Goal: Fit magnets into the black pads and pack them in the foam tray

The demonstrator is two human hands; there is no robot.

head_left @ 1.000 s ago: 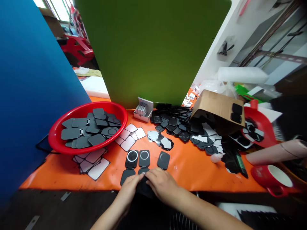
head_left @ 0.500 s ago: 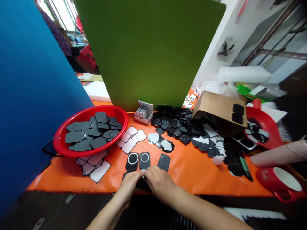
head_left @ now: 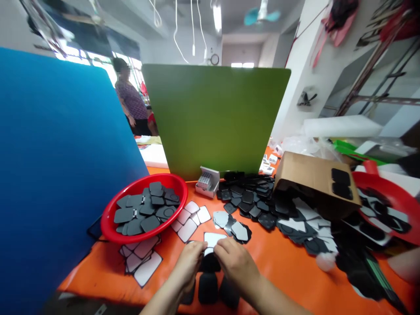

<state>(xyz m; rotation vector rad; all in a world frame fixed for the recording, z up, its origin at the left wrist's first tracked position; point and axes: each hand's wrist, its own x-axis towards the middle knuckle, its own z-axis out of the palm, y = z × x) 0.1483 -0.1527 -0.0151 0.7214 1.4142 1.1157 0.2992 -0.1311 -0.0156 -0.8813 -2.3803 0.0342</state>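
Observation:
Near the table's front, my left hand (head_left: 192, 261) and my right hand (head_left: 234, 258) pinch a white-faced piece (head_left: 214, 239) between them, one at each side. A black part lies beneath it, partly hidden by my fingers. Several dark rounded pads (head_left: 208, 288) lie just below my hands. Beyond my hands are grey-white pieces with dark edges (head_left: 240, 231), and to their left white cards with dark borders (head_left: 187, 229). A red basin (head_left: 110, 232) at the left holds many dark grey pads (head_left: 151, 222).
A green panel (head_left: 216, 118) and a blue panel (head_left: 65, 166) stand around the table. Behind lie a small white box (head_left: 207, 190) and black pads (head_left: 246, 197); right, a cardboard box (head_left: 311, 175) and red tray (head_left: 407, 197). A person (head_left: 133, 98) stands far left.
The camera view has tilted up, showing more of the room and the person. A white-faced piece now shows between my hands. The ring-marked pads seen before are no longer visible.

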